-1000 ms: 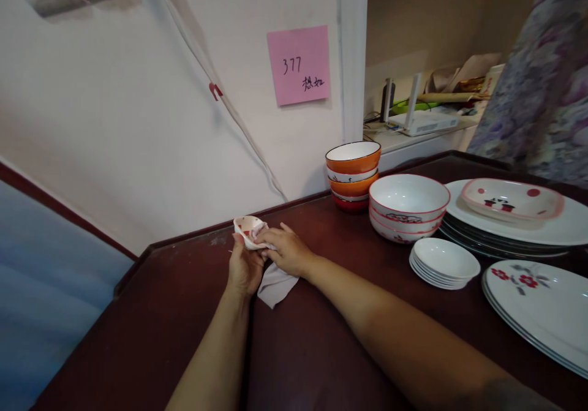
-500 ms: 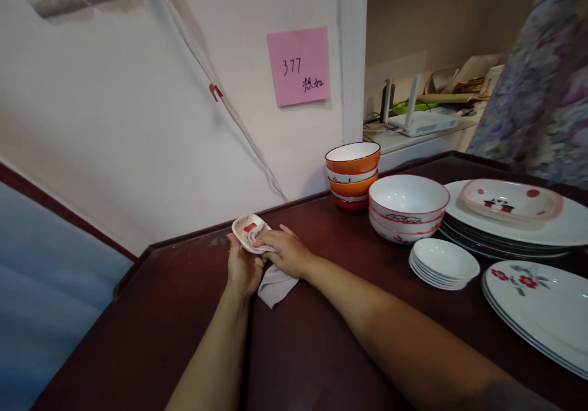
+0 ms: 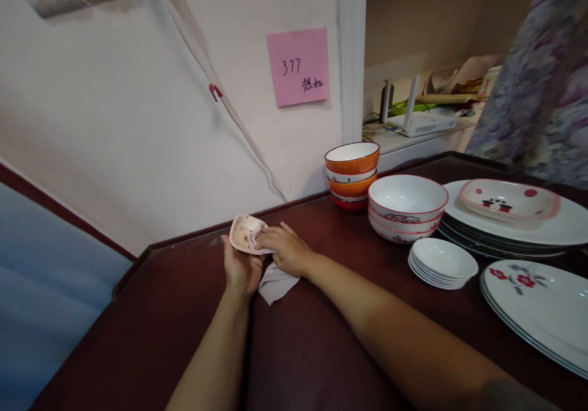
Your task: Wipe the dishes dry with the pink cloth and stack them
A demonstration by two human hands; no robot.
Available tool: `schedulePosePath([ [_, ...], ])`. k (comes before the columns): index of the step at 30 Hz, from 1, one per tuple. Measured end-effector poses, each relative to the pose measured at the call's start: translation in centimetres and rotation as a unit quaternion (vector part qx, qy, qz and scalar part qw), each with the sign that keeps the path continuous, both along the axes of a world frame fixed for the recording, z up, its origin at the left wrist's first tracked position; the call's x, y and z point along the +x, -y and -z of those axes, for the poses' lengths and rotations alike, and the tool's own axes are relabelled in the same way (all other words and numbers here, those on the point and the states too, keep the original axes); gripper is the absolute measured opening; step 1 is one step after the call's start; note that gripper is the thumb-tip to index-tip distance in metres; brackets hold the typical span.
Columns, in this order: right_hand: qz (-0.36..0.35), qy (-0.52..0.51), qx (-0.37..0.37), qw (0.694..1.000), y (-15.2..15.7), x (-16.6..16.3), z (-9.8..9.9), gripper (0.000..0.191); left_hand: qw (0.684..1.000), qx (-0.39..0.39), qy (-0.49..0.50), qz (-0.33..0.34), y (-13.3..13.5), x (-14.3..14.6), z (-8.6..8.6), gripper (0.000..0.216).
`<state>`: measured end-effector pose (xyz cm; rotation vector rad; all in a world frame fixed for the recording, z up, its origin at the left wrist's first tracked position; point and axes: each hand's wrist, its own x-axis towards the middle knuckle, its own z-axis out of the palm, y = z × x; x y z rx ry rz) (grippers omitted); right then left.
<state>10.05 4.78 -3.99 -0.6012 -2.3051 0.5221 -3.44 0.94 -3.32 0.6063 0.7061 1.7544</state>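
Observation:
My left hand (image 3: 242, 270) grips a small white dish (image 3: 239, 232) from below and holds it tilted above the table. Reddish marks show on the dish's inner face. My right hand (image 3: 288, 248) is closed on a pale pinkish cloth (image 3: 278, 283), whose upper end presses inside the dish while the loose end hangs below the fingers. The fingertips of my right hand lie over the dish's right side and hide part of it.
On the dark red table (image 3: 184, 313), orange and white bowls (image 3: 351, 165) are stacked by the wall. To the right stand white bowls (image 3: 407, 209), small saucers (image 3: 443, 264), oval plates (image 3: 542, 313) and a rectangular dish (image 3: 509, 199) on large plates. A white router (image 3: 425, 122) sits on a shelf behind.
The dish has turned in my left hand, so its inner face shows differently. My right hand has shifted slightly with the cloth across it.

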Motion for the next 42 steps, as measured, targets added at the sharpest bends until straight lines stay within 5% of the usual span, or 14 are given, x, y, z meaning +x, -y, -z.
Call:
schedulePosePath([
  [5,0.108,0.000,0.049,0.993,-1.1,0.4,0.3,0.040,0.999,0.009,-0.021,0.025,0.1,-0.2,-0.2,0.058],
  [8,0.191,-0.103,-0.109,0.970,-2.5,0.8,1.1,0.038,0.998,-0.016,-0.034,0.048,0.2,-0.4,-0.1,0.070],
  [10,0.211,-0.226,-0.263,0.914,-3.3,0.9,1.4,0.035,0.997,-0.022,-0.031,0.063,0.4,-0.4,-0.2,0.074],
  [12,0.191,-0.314,-0.363,0.856,-3.6,0.7,1.4,0.030,0.996,-0.025,-0.031,0.078,0.5,-0.1,-0.3,0.073],
  [17,-0.028,-0.407,-0.493,0.769,-2.1,-1.1,0.9,0.031,0.995,-0.037,-0.049,0.084,0.6,0.3,-0.3,0.067],
  [23,0.107,-0.461,-0.450,0.757,-2.6,-2.2,1.9,0.023,0.982,-0.080,-0.157,0.068,-0.5,1.0,0.7,0.084],
  [26,0.159,-0.476,-0.424,0.754,-3.8,-1.8,2.4,0.024,0.966,-0.102,-0.236,0.006,-1.0,1.2,1.5,0.082],
  [29,0.211,-0.493,-0.398,0.745,-4.8,-1.2,2.8,0.025,0.905,-0.061,-0.400,-0.134,-0.9,0.9,1.9,0.068],
  [32,0.237,-0.495,-0.389,0.740,-5.5,-0.5,3.2,0.024,0.744,0.061,-0.619,-0.244,-0.5,0.7,1.6,0.062],
  [34,0.238,-0.491,-0.388,0.743,-5.6,-0.2,3.2,0.023,0.639,0.140,-0.717,-0.240,-0.4,0.7,1.3,0.056],
  [36,0.227,-0.490,-0.387,0.747,-5.5,0.0,3.0,0.022,0.585,0.180,-0.765,-0.203,-0.3,0.8,1.0,0.047],
  [39,0.202,-0.498,-0.383,0.751,-5.0,0.0,2.3,0.025,0.577,0.192,-0.774,-0.176,-0.3,1.0,0.9,0.027],
  [42,0.171,-0.541,-0.410,0.714,-4.6,0.0,1.7,0.032,0.665,0.161,-0.708,-0.178,-0.1,1.2,0.8,0.005],
])
